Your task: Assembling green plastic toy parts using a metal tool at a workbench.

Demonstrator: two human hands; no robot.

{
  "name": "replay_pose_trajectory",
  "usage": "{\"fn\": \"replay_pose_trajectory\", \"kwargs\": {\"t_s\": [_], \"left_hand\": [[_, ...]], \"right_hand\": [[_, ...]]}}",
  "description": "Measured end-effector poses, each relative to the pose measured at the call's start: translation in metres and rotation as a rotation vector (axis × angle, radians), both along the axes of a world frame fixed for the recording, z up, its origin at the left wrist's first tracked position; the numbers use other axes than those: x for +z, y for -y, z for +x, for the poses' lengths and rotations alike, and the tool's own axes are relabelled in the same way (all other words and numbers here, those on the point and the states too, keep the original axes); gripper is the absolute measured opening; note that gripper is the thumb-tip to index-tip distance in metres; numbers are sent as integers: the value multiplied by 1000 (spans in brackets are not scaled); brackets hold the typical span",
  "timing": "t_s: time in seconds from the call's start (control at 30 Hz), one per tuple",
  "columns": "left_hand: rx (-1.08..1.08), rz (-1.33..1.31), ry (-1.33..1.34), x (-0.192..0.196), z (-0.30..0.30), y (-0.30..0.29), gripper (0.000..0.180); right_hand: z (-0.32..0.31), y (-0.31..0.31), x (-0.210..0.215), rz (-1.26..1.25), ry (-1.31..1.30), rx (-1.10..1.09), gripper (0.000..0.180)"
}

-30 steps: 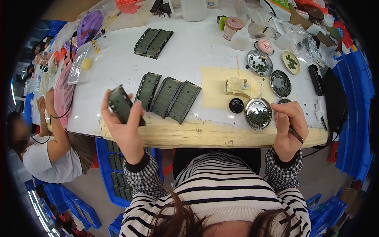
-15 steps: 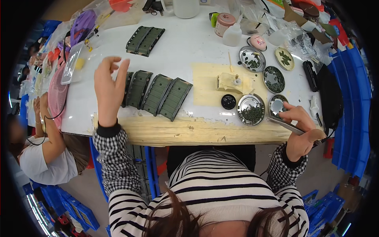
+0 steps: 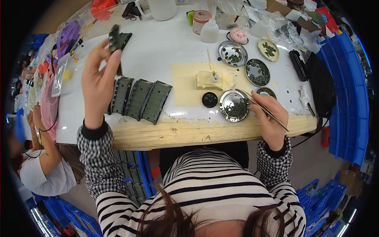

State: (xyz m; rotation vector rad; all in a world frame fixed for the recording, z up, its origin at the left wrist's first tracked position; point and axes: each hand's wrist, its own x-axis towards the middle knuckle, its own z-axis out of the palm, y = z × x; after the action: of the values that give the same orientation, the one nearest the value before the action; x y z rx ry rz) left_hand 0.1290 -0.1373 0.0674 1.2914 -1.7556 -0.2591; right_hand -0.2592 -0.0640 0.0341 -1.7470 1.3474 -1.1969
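Note:
My left hand (image 3: 98, 75) is closed on a dark green ribbed panel (image 3: 114, 38), lifted off the table and smeared by motion. Behind it another green panel (image 3: 124, 40) shows partly, largely hidden by the hand. Several curved green panels (image 3: 139, 98) lie side by side just right of my left wrist. Between the thumb and fingers of my right hand (image 3: 269, 114) is a pair of metal tweezers (image 3: 265, 109), slanting toward a round metal dish (image 3: 224, 111) of small green bits. A second dish (image 3: 267, 92) is partly covered by that hand.
Further dishes with green pieces (image 3: 257, 72) stand behind my right hand. A black-filled pot (image 3: 209, 100) sits by a tape-wrapped block (image 3: 213, 80) on yellowish paper. A squeeze bottle (image 3: 209, 31) and pink jar (image 3: 201, 21) stand farther back. At left, another person's arm (image 3: 46, 148) rests near the table.
My left hand has taken hold of a panel from the back pair and raised it. My right hand has brought the tweezers to the metal dish. The view has shifted, moving the table leftward.

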Motion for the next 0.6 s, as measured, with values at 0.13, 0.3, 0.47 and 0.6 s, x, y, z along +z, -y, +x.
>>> {"fn": "replay_pose_trajectory", "kwargs": {"t_s": [0.13, 0.3, 0.47, 0.6], "left_hand": [[-196, 377, -1048, 18, -32, -87, 47], [-289, 570, -1320, -16, -62, -114, 88], [-290, 688, -1539, -30, -88, -117, 55], [-121, 804, -1311, -19, -110, -117, 45]], "right_hand": [[2, 10, -17, -85, -105, 37, 18], [5, 15, -15, -197, -265, 50, 12], [6, 18, -16, -233, -317, 74, 10], [5, 18, -17, -242, -333, 77, 10]]}}
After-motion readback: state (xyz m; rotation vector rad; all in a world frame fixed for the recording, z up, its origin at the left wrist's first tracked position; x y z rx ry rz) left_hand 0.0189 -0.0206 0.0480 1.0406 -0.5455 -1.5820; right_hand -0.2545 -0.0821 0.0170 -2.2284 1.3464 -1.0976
